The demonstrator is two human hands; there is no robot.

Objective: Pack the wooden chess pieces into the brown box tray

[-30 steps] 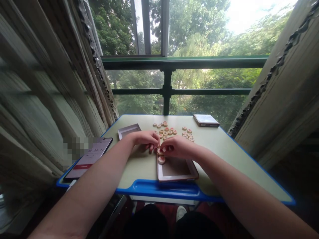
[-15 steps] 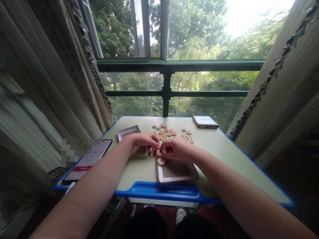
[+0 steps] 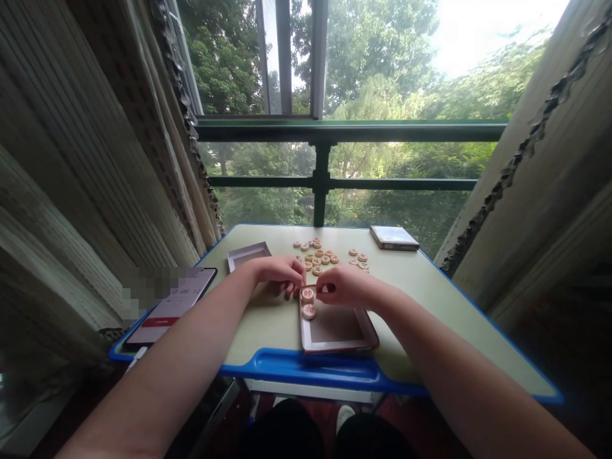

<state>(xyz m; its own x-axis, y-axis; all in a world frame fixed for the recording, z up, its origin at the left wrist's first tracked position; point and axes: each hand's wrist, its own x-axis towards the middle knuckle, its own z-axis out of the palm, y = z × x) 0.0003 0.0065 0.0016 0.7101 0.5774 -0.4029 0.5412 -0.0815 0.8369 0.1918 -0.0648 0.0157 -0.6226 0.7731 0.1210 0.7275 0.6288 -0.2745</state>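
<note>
A shallow box tray (image 3: pixel 335 335) lies near the front of the table. In its left side are a Chinese chess piece (image 3: pixel 308 294) with a red character, apparently on a stack, and another red-marked piece (image 3: pixel 309 311) below it. My left hand (image 3: pixel 283 273) is beside the tray's upper left corner, its fingers curled together; whatever they may pinch is hidden. Over the tray's far edge, just right of the upper piece, is my right hand (image 3: pixel 348 287). Its fingers are loosely bent, with a gap at the thumb and no piece visible in it.
Several loose chess pieces (image 3: pixel 326 259) lie behind my hands, with more pieces (image 3: pixel 362 257) to the right. An open box lid (image 3: pixel 248 252) is at left. A phone (image 3: pixel 174 306) with a cable occupies the left edge; a flat box (image 3: pixel 394 238) sits at back right.
My right hand has drawn back slightly to the right from the upper piece in the tray, uncovering its red character. The left hand stays nearly still. The view has shifted slightly.
</note>
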